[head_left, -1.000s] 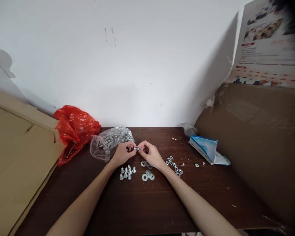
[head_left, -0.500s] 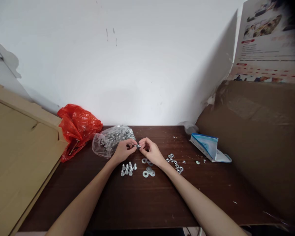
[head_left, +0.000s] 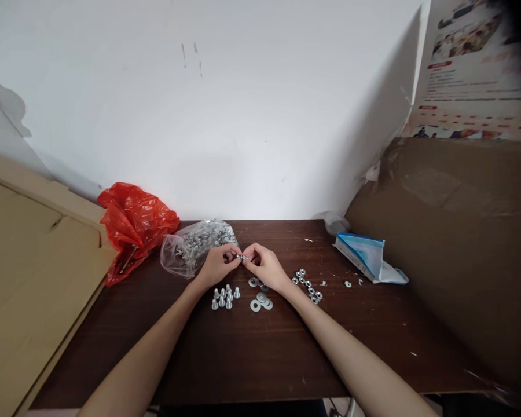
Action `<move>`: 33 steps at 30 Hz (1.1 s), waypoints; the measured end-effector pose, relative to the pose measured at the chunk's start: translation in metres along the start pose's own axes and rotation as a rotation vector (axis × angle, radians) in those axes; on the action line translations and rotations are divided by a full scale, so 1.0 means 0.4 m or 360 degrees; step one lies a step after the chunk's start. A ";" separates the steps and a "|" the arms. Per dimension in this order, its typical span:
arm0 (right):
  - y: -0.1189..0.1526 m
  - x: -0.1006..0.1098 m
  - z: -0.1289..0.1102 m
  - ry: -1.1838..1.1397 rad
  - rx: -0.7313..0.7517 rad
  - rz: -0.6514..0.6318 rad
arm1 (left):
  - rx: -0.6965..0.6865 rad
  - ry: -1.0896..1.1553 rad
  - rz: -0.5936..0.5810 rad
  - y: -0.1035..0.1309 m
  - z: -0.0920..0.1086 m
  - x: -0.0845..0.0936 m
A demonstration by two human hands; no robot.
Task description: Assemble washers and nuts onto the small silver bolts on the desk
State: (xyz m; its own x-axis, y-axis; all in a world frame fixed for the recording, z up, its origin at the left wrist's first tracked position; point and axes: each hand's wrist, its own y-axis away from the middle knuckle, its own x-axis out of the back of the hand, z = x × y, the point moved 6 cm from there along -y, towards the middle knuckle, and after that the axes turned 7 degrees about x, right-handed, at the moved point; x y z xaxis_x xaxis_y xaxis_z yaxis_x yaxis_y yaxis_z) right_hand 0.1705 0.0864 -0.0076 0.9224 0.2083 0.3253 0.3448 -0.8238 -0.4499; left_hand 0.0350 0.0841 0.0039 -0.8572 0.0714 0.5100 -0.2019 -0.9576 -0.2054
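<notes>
Two bare hands meet above the table [head_left: 238, 359], sharing one small metal fastener [head_left: 242, 257] between their fingertips. The left hand [head_left: 217, 267] pinches one end between thumb and fingers, and the right hand [head_left: 267, 270] closes thumb and fingertips at the other; gripping it from both ends probably keeps so small a piece steady and lets it be turned. Whether a washer or nut sits on it is too small to tell. Nearer the person, bolts [head_left: 222, 302] stand clustered, mostly shank up, likely so each is easy to grasp; flat washers [head_left: 261, 297] lie loosely overlapping beside them, and nuts [head_left: 319, 295] spread beyond the right wrist, so each kind seems kept apart for picking. A clear bag [head_left: 208, 234] of hardware lies behind the left hand, next to a red bag [head_left: 134, 211]. The dark, wood-grained surface carries scraps and a blue-and-white packet [head_left: 362, 255], with cardboard [head_left: 451, 231] on both sides and a scuffed white wall [head_left: 260, 110] behind.
</notes>
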 end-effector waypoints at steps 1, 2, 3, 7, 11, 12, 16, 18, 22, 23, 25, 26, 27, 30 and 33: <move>0.000 0.000 -0.001 -0.0010 -0.0002 -0.0006 | -0.0004 -0.0009 0.0010 0.000 0.002 0.000; 0.001 0.000 -0.002 -0.0023 -0.0004 -0.0014 | -0.0007 -0.0017 0.0017 0.001 0.003 0.000; 0.001 0.000 -0.003 -0.0034 -0.0004 -0.0019 | -0.0012 -0.0026 0.0022 0.002 0.004 0.000; 0.001 0.002 -0.003 -0.0039 0.0001 -0.0019 | -0.0039 -0.0085 0.0032 0.003 0.009 -0.002; 0.001 0.001 -0.003 -0.0045 0.0004 -0.0022 | -0.0057 -0.0137 0.0029 0.004 0.011 -0.003; 0.001 0.002 -0.003 -0.0047 0.0002 -0.0023 | -0.0061 -0.0145 0.0024 0.005 0.011 -0.003; 0.000 0.002 -0.002 -0.0054 0.0002 -0.0034 | -0.0077 -0.0170 0.0020 0.006 0.012 -0.003; 0.000 0.001 0.000 -0.0066 -0.0004 -0.0026 | -0.0078 -0.0152 0.0021 0.007 0.012 -0.002; 0.000 0.003 0.002 -0.0064 -0.0041 0.0014 | -0.0054 -0.0073 0.0022 0.006 0.011 -0.001; -0.001 0.004 0.000 -0.0042 -0.0040 0.0018 | -0.0050 -0.0066 0.0023 0.006 0.012 0.000; -0.001 0.007 -0.003 0.0018 -0.0033 0.0016 | -0.0051 -0.0076 0.0029 0.006 0.014 0.001; -0.002 0.007 -0.004 0.0041 -0.0036 0.0013 | -0.0058 -0.0082 0.0033 0.006 0.016 0.001; -0.002 0.008 -0.003 0.0052 -0.0047 0.0011 | -0.0066 -0.0084 0.0038 0.007 0.018 0.002; -0.002 0.008 0.000 0.0059 -0.0076 -0.0001 | -0.0078 -0.0069 0.0052 0.007 0.022 0.003; -0.003 0.009 -0.004 0.0105 -0.0047 0.0002 | -0.0079 -0.0066 0.0048 0.009 0.024 0.003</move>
State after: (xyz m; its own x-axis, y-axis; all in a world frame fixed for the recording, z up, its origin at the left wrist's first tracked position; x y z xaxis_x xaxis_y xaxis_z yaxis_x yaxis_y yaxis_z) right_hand 0.1729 0.0871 -0.0047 0.9088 0.1730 0.3796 0.3377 -0.8393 -0.4261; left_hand 0.0379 0.0781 0.0117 -0.8430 0.0301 0.5370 -0.2003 -0.9442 -0.2616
